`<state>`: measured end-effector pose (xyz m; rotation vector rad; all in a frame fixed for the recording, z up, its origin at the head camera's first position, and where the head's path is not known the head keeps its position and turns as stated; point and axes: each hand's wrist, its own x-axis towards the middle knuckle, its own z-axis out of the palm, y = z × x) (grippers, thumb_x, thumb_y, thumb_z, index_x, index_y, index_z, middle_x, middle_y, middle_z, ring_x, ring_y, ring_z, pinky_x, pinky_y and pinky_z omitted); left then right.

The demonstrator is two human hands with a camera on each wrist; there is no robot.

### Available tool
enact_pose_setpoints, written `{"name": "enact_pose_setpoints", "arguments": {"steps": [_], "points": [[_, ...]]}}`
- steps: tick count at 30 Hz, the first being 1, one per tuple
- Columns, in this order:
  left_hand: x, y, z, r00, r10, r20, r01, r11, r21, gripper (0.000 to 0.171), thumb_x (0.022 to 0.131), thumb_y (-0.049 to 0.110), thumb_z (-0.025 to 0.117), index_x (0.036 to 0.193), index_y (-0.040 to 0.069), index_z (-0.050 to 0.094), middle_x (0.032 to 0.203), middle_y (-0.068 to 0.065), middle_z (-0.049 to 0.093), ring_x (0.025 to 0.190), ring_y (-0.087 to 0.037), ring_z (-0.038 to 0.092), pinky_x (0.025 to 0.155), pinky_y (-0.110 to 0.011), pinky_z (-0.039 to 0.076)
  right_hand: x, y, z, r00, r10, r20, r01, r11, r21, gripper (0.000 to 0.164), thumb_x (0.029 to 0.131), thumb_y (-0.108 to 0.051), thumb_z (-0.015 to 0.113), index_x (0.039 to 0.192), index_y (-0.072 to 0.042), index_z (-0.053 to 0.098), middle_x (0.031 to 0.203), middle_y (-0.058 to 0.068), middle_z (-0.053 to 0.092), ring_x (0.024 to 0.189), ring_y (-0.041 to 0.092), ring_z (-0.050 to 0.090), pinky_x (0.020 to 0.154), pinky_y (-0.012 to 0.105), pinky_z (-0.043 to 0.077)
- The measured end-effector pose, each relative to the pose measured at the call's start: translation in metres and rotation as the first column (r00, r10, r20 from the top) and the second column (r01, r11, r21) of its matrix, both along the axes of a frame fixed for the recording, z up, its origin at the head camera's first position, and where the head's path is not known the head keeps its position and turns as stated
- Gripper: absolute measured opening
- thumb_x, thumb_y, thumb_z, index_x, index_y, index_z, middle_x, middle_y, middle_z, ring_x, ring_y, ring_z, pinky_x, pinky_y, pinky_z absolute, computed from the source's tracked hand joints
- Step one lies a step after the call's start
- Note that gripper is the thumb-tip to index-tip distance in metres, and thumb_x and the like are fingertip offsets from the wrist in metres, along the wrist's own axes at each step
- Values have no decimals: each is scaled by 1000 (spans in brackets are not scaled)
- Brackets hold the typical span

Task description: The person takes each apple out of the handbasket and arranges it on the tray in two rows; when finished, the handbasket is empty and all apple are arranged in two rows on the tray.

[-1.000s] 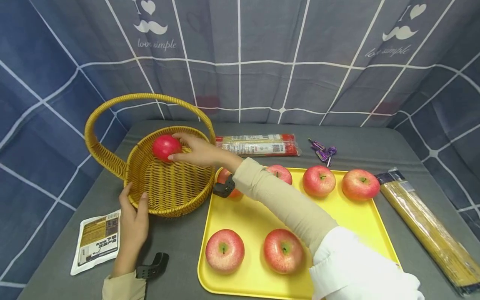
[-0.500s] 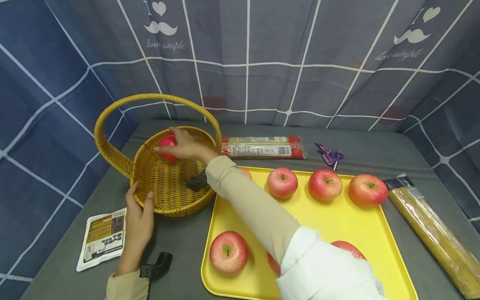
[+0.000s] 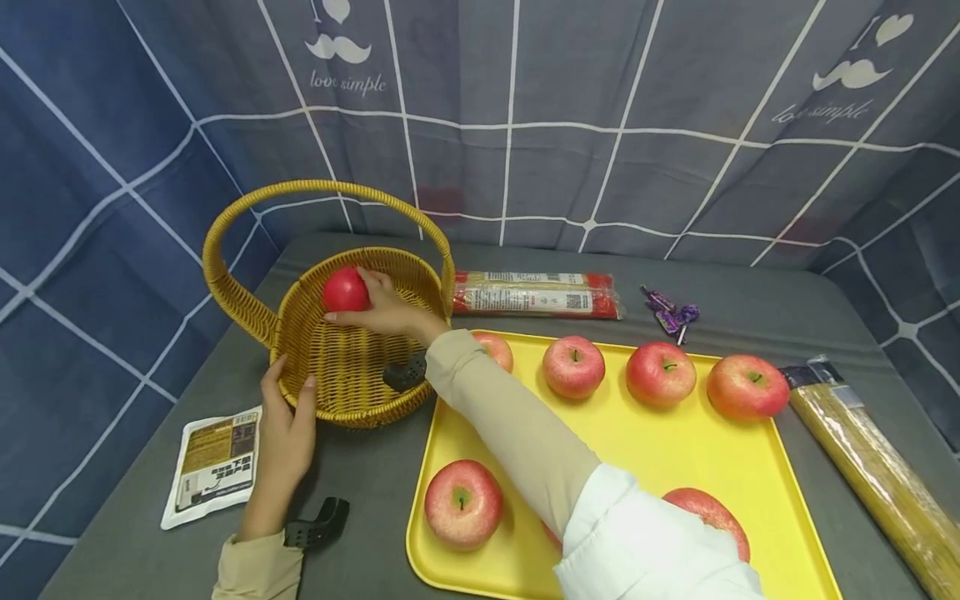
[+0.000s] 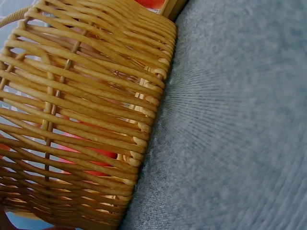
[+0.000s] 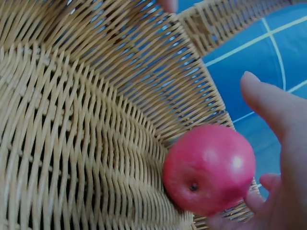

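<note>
A red apple [image 3: 346, 289] lies inside the yellow wicker basket [image 3: 337, 412], against its far-left wall. My right hand [image 3: 386, 310] reaches into the basket beside this apple. In the right wrist view, the thumb stands apart from the apple [image 5: 208, 168], while the fingers are close at its lower right, partly hidden. With thumb and fingers at the near-left rim, my left hand [image 3: 288, 437] holds the basket. The left wrist view is filled by the basket's woven outer wall [image 4: 86, 96], and red shows through its gaps.
A yellow tray [image 3: 675, 450] holds several apples [image 3: 463, 504], some partly behind my right sleeve. Behind it lie red-ended noodle packs [image 3: 536, 294] and purple-wrapped candies [image 3: 670, 312]. A long noodle pack [image 3: 870, 467] lies at right, a white pouch [image 3: 213, 467] at left.
My right hand set the apple against the basket's far-left wall, and its thumb and fingers drew back rightward from over it. The left hand stays at the rim; the view shifted slightly.
</note>
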<state>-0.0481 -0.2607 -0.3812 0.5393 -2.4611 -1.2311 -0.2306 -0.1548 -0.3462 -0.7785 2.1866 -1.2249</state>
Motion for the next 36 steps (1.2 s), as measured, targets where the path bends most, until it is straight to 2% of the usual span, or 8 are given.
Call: {"name": "enact_pose_setpoints", "arguments": {"steps": [5, 8, 12, 16, 19, 26, 29, 36], "points": [[0, -1, 1, 1000, 2, -15, -2, 1000, -1, 57, 96, 36, 36, 144, 16, 14, 148, -19, 22, 132, -42, 25, 102, -59, 23, -1, 2, -2, 993, 79, 92, -74, 996, -54, 84, 83, -44, 58, 146, -24, 6, 147, 3, 25, 134, 19, 30, 105, 38, 33], [-1, -1, 1, 1000, 3, -24, -3, 1000, 0, 57, 95, 36, 37, 144, 16, 15, 147, -19, 23, 132, -40, 26, 102, -58, 23, -1, 3, -4, 973, 135, 186, -114, 987, -116, 79, 85, -36, 58, 146, -24, 9, 144, 3, 30, 130, 19, 36, 101, 36, 38], [-1, -1, -1, 999, 11, -38, -11, 1000, 4, 57, 95, 35, 40, 143, 15, 17, 146, -19, 25, 132, -38, 27, 103, -57, 23, 1, 4, -5, 921, 264, 285, -234, 963, -134, 77, 85, -24, 60, 146, -25, 13, 144, 5, 28, 126, 20, 39, 95, 37, 44], [-1, -1, -2, 999, 5, -51, -5, 1000, 15, 57, 95, 33, 41, 142, 14, 18, 146, -19, 26, 133, -37, 27, 105, -56, 22, 3, 6, -4, 859, 406, 311, -403, 912, -77, 78, 83, -17, 63, 145, -27, 16, 149, 2, 19, 127, 16, 36, 94, 33, 45], [0, -1, -1, 999, 0, -46, 1, 1000, 17, 57, 95, 33, 40, 143, 13, 17, 147, -19, 25, 134, -37, 25, 105, -57, 21, 5, 7, -4, 817, 489, 305, -497, 866, -56, 79, 82, -15, 65, 145, -27, 18, 150, 0, 17, 128, 13, 35, 95, 31, 44], [2, -1, -1, 999, 7, -42, -7, 1000, 1, 57, 95, 34, 40, 143, 14, 17, 146, -19, 25, 132, -39, 27, 104, -56, 23, 13, 6, 4, 787, 604, 124, -616, 780, 111, 81, 73, -26, 74, 141, -27, 30, 137, -6, 36, 119, 6, 38, 95, 20, 37], [2, -1, -1, 999, 9, -39, -9, 1000, 7, 57, 95, 34, 40, 143, 15, 17, 146, -20, 26, 131, -39, 28, 104, -56, 23, 17, 7, 11, 771, 629, 100, -637, 756, 150, 77, 71, -28, 75, 138, -27, 36, 130, -8, 42, 113, 5, 43, 91, 19, 38], [1, -2, -2, 999, 11, -44, -11, 1000, -9, 57, 95, 35, 40, 143, 15, 18, 145, -21, 27, 131, -40, 29, 103, -56, 24, 15, 26, 28, 790, 614, -1, -606, 779, 161, 66, 73, -35, 72, 131, -26, 43, 128, -8, 43, 115, 6, 42, 94, 20, 37]]}}
